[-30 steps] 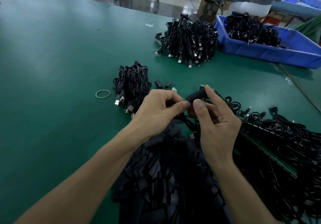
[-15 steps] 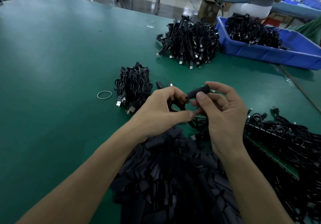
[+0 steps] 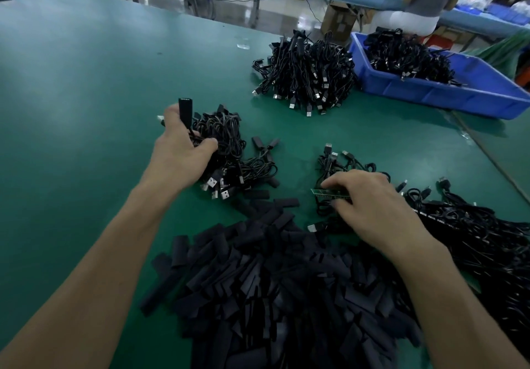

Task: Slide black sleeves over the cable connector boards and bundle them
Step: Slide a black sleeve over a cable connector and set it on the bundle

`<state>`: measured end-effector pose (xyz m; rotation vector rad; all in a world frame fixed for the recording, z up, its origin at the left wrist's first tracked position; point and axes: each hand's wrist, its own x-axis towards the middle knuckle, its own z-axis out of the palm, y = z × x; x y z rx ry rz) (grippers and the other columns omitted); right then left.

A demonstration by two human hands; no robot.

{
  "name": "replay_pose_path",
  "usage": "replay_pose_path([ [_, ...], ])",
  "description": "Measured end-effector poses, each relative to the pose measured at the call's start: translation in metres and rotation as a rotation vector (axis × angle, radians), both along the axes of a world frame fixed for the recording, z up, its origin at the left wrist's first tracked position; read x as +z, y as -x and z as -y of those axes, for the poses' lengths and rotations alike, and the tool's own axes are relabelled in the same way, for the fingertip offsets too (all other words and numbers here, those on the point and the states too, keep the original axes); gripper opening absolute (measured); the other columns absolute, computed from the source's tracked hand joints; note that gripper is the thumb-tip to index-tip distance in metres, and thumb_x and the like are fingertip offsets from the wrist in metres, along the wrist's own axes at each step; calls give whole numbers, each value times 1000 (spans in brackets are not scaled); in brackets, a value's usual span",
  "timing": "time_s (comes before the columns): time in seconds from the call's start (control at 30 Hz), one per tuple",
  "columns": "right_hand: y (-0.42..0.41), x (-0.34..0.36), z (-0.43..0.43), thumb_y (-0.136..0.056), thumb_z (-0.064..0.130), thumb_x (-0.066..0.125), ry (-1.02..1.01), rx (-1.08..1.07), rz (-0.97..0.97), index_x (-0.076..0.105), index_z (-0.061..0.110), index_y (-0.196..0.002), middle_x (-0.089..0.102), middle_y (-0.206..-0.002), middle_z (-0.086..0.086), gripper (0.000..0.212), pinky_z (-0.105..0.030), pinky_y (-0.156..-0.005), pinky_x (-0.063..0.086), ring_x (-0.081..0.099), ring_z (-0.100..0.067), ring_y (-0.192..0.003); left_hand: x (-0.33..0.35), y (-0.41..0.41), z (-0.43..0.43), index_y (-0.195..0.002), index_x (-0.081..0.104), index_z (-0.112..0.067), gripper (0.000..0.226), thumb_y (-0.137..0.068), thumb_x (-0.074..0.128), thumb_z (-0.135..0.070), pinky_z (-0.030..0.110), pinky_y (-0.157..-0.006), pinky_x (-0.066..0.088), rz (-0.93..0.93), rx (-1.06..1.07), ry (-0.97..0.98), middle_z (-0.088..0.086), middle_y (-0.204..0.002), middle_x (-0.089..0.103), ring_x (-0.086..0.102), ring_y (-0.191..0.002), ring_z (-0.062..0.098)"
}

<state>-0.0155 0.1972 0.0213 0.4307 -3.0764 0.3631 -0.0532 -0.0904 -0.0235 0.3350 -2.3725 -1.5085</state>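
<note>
My left hand (image 3: pixel 179 151) grips a sleeved cable (image 3: pixel 185 109) whose black sleeved end sticks up above the fingers, right beside a small heap of finished cables (image 3: pixel 226 151). My right hand (image 3: pixel 370 205) pinches a bare green connector board (image 3: pixel 329 194) at the edge of a tangle of unsleeved cables (image 3: pixel 487 239). A large pile of loose black sleeves (image 3: pixel 272 282) lies between my forearms, nearest to me.
A bigger heap of cables (image 3: pixel 307 73) sits at the far middle of the green table (image 3: pixel 71 96). A blue bin (image 3: pixel 459 93) with more cables stands at the far right. A person sits at another bench behind it.
My hands have parted. The left hand carried the sleeved cable left to the small heap. The right hand dropped to the unsleeved cables and took hold of a green board.
</note>
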Motion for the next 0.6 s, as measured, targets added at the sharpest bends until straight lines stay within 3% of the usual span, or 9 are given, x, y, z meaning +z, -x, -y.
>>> replay_pose_path([
  [0.07,2,0,3,-97,17,61,60,-43,-74,71,24,-118,71,-116,3,24,-40,-96,53,65,-17,-106,-3,-1,4,-137,29,-27,66,-87,73,-29,32,-74,49,17,51,61,-2,-99,64,64,-92,24],
  [0.17,8,2,2,-98,22,62,145,-98,-136,72,26,-114,73,-108,2,20,-42,-87,55,66,-21,-98,-4,-4,6,-147,19,-38,98,-75,86,-42,45,-101,41,-11,155,43,13,-133,53,52,-122,28],
  [0.23,14,6,-1,-98,24,62,145,-97,-152,71,27,-114,73,-104,1,19,-39,-81,52,65,-24,-97,-5,-5,4,-144,23,-31,100,-70,89,-46,42,-102,38,-50,229,15,14,-138,44,46,-122,25],
  [0.3,23,9,-6,-97,24,63,165,-70,-114,71,27,-112,71,-98,3,17,-36,-78,48,63,-21,-91,-9,-5,3,-128,29,-21,84,-72,89,-42,35,-98,39,-134,301,36,7,-127,39,45,-112,22],
  [0.4,38,13,-11,-93,24,69,224,-17,14,72,29,-102,69,-91,7,11,-28,-78,49,64,-14,-88,-10,-5,2,-109,29,-20,66,-78,86,-32,34,-83,50,-210,325,32,0,-103,43,56,-92,26],
  [0.47,46,14,-12,-88,23,75,300,18,127,67,30,-91,70,-88,8,11,-21,-75,48,67,-11,-86,-10,-5,-4,-108,30,-21,62,-79,85,-17,19,-67,49,-269,312,-3,-6,-94,41,57,-74,17],
  [0.6,55,14,-17,-85,19,77,419,93,283,64,20,-89,75,-81,-7,14,-47,-82,52,69,-33,-79,5,-13,-30,-105,31,-29,60,-76,68,8,15,-58,46,-555,246,-7,-7,-90,39,54,-65,12],
])
